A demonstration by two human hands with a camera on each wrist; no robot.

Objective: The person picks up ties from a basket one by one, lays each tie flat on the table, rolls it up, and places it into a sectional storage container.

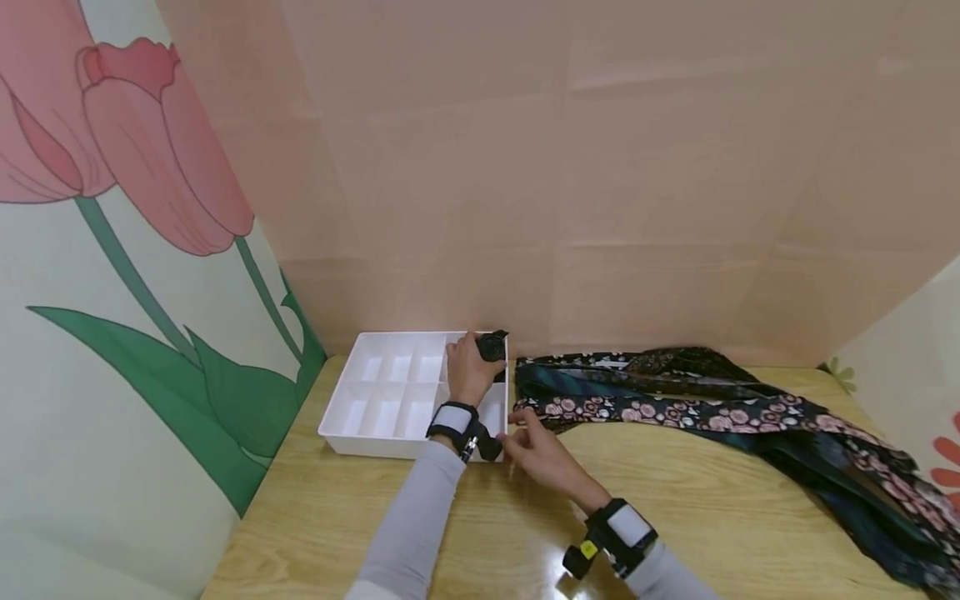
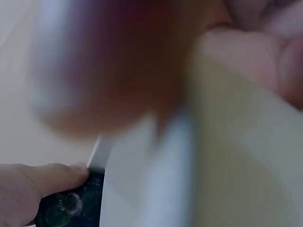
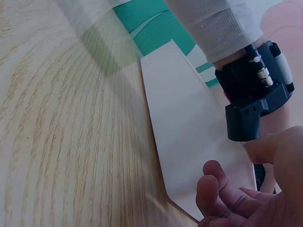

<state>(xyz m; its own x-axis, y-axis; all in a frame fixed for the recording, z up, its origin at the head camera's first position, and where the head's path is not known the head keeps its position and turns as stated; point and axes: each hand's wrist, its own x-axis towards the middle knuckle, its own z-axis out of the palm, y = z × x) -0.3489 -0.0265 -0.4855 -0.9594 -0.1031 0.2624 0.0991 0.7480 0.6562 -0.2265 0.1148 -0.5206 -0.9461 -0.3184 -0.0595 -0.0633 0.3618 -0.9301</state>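
At the back right compartment of a white divided tray (image 1: 371,446), my left hand (image 1: 468,371) grips a small dark bundle of patterned cloth (image 1: 492,345). The left wrist view shows a finger laid on this dark patterned cloth (image 2: 71,204) beside the white tray wall; a blurred shape covers much of that view. My right hand (image 1: 543,454) is at the tray's front right corner, its fingers loosely bent. In the right wrist view those fingers (image 3: 232,196) are close to the tray's outer side (image 3: 189,123); whether they touch it I cannot tell.
Long dark floral fabric (image 1: 675,412) stretches from the tray's right side to the right edge of the wooden table (image 1: 450,533). A beige covering (image 1: 562,167) hangs behind the table, and a tulip-painted wall (image 1: 112,375) stands to the left.
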